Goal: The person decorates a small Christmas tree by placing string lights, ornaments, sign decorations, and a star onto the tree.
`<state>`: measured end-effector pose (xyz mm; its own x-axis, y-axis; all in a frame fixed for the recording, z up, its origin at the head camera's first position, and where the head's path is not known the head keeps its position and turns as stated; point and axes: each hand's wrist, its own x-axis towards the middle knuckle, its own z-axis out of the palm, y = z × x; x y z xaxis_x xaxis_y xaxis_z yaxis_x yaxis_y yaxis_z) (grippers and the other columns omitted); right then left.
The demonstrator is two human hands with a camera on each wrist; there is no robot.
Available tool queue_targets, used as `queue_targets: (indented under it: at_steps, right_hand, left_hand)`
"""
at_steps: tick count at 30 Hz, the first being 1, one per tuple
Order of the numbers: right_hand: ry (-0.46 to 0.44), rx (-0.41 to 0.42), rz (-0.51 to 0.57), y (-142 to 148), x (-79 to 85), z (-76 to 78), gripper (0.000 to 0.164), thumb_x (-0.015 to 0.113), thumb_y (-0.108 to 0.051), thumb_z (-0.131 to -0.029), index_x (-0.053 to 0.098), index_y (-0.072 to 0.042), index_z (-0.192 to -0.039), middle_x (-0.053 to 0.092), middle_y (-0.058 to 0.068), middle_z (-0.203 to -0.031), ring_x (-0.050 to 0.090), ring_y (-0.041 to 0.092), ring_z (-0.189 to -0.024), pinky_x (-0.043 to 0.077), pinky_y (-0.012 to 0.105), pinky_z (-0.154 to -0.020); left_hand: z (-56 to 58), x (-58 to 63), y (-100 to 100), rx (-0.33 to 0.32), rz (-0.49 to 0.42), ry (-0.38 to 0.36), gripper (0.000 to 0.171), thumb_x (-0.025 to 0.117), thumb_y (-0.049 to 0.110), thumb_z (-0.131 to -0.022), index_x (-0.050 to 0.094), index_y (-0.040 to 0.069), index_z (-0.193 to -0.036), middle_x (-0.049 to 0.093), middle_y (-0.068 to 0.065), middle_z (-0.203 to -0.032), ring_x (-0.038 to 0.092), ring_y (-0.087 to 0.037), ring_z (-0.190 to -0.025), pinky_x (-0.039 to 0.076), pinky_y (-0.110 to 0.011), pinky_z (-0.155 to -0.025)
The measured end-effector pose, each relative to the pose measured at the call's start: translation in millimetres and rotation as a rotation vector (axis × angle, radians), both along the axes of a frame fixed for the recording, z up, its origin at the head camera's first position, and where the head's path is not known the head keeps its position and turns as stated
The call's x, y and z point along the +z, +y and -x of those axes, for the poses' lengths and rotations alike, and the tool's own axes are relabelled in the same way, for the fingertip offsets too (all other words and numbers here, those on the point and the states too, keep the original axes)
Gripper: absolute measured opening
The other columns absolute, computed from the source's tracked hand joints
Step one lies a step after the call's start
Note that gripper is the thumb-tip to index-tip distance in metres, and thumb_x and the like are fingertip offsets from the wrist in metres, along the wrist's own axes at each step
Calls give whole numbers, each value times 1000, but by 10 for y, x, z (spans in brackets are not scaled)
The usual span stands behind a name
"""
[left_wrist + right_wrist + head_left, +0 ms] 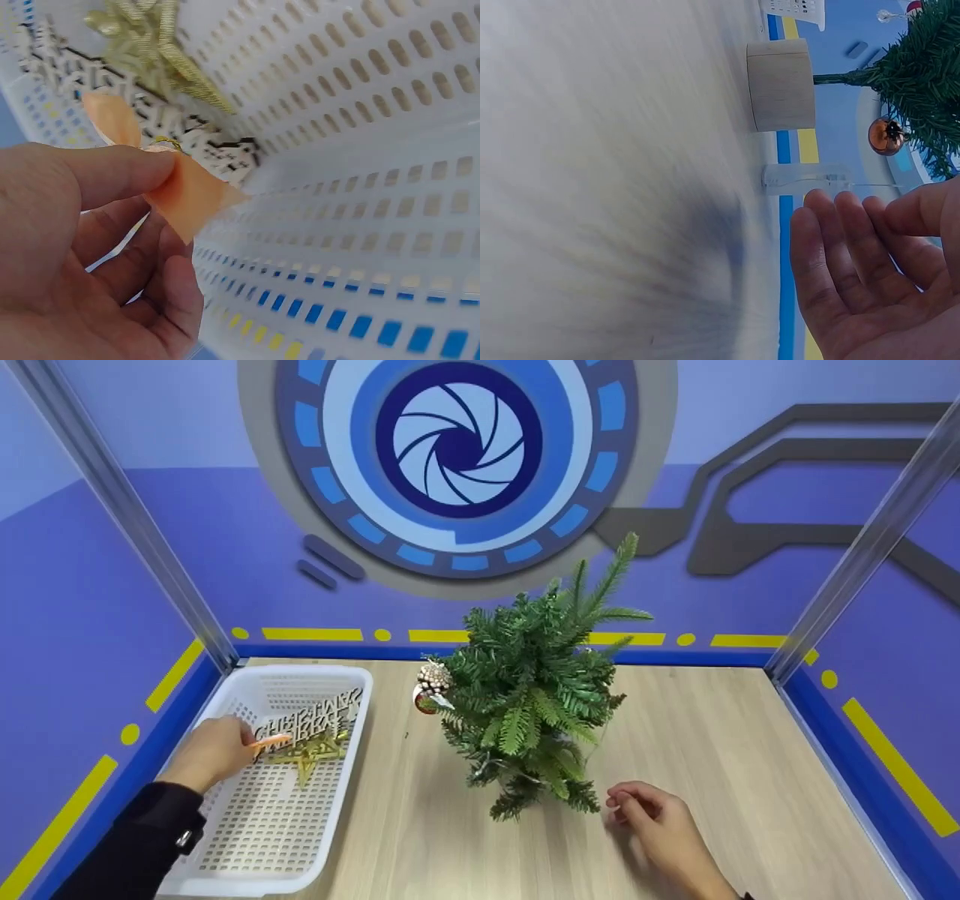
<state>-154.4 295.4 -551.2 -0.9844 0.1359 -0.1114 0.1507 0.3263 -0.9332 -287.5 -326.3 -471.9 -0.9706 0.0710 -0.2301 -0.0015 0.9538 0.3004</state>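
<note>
My left hand (217,754) reaches into a white plastic basket (270,832) and pinches an orange ribbon bow (191,199) between thumb and fingers. A gold wire tie shows at the bow's middle in the left wrist view. Beyond it in the basket lie a gold star ornament (306,759) and cut-out letter signs (319,720), partly overlapping. Right of the basket stands a small green Christmas tree (529,690). Just right of its lower branches, my right hand (660,821) is over the table with fingers loosely bent, holding nothing.
A frosted pine cone (433,678) and a red ornament (425,703) hang on the tree's left side. In the right wrist view, a copper ball (886,136) hangs near the wooden pot (780,86), and a clear object (806,178) stands behind. Printed blue walls enclose the wooden table (735,750).
</note>
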Motion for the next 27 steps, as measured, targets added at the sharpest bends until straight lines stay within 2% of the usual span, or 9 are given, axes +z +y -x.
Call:
queue_targets:
  at_steps: [4,6,10,14,17,22,27]
  right_hand:
    - [-6,-17,-9,28,13,-23,16,58,-7,-98,71,-3,-107,72,15,-99,71,25,-86,59,28,-79]
    - [-9,-25,-5,42,31,-30,17,57,-8,-99,70,-3,-108,72,16,-100,71,26,-86,59,29,-79]
    - [-6,-39,30,58,84,-42,18,56,-7,-99,69,0,-110,70,19,-103,72,26,-85,61,32,-78]
    - [32,-42,46,61,172,-57,17,57,-9,-100,69,-2,-109,70,20,-104,72,23,-84,61,33,-76]
    - [85,-41,31,63,278,-90,15,59,-13,-99,70,-6,-107,71,15,-99,72,21,-82,61,32,-74]
    - [197,-50,46,37,538,-183,16,60,-16,-99,70,-5,-105,71,10,-91,72,24,-78,62,34,-72]
    - [307,-42,77,-49,815,-311,19,58,-17,-100,69,-2,-104,67,14,-86,68,26,-70,61,35,-65]
  left_hand:
    - [-142,119,14,-4,-35,99,15,64,19,-94,73,7,-94,69,-10,-84,54,-18,-65,40,-29,-56]
    - [-211,190,46,-10,-56,186,17,66,19,-93,74,6,-100,72,-13,-91,56,-18,-67,42,-29,-56]
    - [-352,340,210,-22,-108,441,14,68,17,-90,75,8,-98,72,-11,-91,58,-20,-72,43,-30,-61]
    - [-506,511,481,-37,-173,739,8,71,14,-87,74,12,-94,69,-2,-86,57,-19,-80,41,-27,-66]
    - [-638,679,727,-65,-258,899,9,72,10,-86,75,12,-94,68,3,-88,57,-13,-81,43,-22,-68]
    - [-880,938,1169,-179,-406,1072,17,73,-1,-82,75,9,-96,68,1,-93,58,-8,-84,48,-11,-77]
    - [-1157,1147,1645,-361,-473,1260,16,72,-1,-78,75,3,-93,68,-7,-91,60,-16,-83,51,-14,-78]
